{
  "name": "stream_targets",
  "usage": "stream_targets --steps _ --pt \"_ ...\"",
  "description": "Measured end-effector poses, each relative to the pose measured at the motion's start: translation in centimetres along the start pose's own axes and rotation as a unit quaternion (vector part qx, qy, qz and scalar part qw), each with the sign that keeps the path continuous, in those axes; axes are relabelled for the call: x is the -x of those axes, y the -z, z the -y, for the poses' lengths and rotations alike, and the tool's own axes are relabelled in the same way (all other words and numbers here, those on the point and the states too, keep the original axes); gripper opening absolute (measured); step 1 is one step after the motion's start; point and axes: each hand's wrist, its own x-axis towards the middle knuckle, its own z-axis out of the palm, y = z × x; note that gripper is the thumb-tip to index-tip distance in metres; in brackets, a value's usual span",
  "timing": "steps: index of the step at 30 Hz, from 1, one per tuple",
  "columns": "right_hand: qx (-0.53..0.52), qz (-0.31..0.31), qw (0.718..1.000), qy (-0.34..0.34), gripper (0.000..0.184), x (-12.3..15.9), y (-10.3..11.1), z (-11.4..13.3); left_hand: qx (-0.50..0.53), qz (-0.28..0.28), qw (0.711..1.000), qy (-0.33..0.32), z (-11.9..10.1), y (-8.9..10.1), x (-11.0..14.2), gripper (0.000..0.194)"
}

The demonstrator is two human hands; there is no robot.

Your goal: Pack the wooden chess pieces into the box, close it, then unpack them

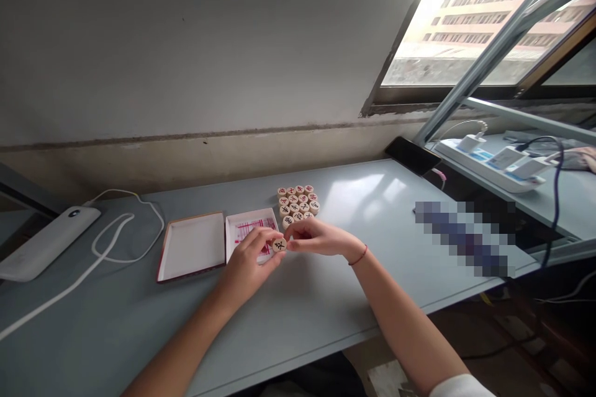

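Observation:
A round wooden Chinese chess piece (279,245) with a dark character is held between the thumb and fingers of my left hand (249,260). The fingers of my right hand (321,239) are pinched together at the piece's right edge. Just beyond my hands, several more Chinese chess pieces (294,199) stand in close rows, some with red characters and some with dark ones; my right hand hides part of the nearest row. Behind my left hand lies a shallow white box (228,239) with a red-and-white printed sheet inside, partly covered by that hand.
Left of the box lies an open lid (190,248) with a white inside. A white power bank-like device (51,242) and a looped white cable (112,232) are at far left. A dark phone-like slab (412,156), a pixelated object (460,239) and a power strip (488,164) are on the right.

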Motion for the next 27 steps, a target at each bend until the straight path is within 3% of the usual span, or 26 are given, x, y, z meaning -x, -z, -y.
stream_targets --steps 6,8,11,14,18,22,25,27 --pt "-0.012 0.003 1.000 -0.016 0.020 0.8 1.1 0.1 0.025 0.015 0.999 0.032 -0.8 0.1 0.0 0.018" --pt "-0.002 -0.047 0.997 -0.063 0.019 1.8 2.4 -0.3 0.027 0.015 0.999 0.036 -0.9 0.3 0.0 0.018" --pt "0.035 -0.139 0.972 -0.187 0.022 3.1 4.3 -1.8 0.017 0.012 0.999 0.041 -0.9 0.5 -0.1 0.018" --pt "0.065 -0.162 0.952 -0.251 0.022 3.6 5.3 -3.5 0.003 0.014 0.999 0.045 -0.8 0.6 -0.1 0.018" --pt "0.095 -0.168 0.943 -0.270 0.028 3.3 5.3 -4.7 -0.006 0.018 0.999 0.034 -0.9 0.6 0.0 0.021" --pt "0.063 -0.156 0.962 -0.216 0.036 2.9 4.5 -3.4 -0.023 0.020 0.999 0.024 -0.8 0.2 0.1 0.022" --pt "0.008 -0.057 0.995 -0.083 0.039 2.1 2.9 -1.3 -0.047 0.004 0.999 0.000 -0.4 -0.4 0.3 0.022" --pt "-0.009 0.010 1.000 -0.021 0.037 1.3 1.6 -0.1 -0.067 -0.013 0.998 -0.016 -0.2 -0.7 0.4 0.022"
